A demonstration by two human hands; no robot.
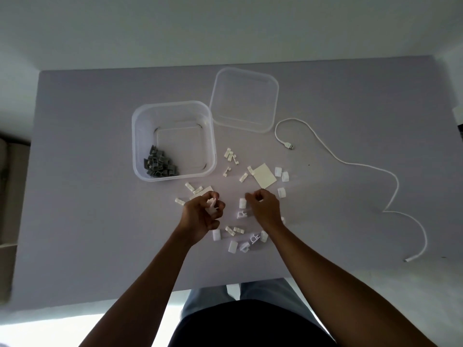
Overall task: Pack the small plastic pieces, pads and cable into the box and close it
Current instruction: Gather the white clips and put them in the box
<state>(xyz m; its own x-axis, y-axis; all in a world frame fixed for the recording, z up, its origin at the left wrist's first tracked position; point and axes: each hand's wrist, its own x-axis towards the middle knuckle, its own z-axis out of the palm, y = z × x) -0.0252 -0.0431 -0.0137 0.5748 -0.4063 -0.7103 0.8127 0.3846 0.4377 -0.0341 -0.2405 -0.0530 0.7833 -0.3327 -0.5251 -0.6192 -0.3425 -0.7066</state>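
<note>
A clear plastic box (211, 144) stands open on the grey table, with a heap of grey clips (160, 162) in its near left corner. Its clear lid (244, 100) lies flat behind it to the right. Several white plastic pieces (231, 156) are scattered in front of the box, along with a cream pad (265, 175). My left hand (201, 216) holds a few white pieces in its curled fingers. My right hand (264, 207) hovers with curled fingers over more white pieces (242, 209); whether it holds one is hidden. A white USB cable (350, 164) snakes along the right.
The table (87, 171) ends at a near edge just above my lap. A second cream pad (204, 191) lies partly under my left hand. A brownish object (7, 196) sits beyond the table's left edge.
</note>
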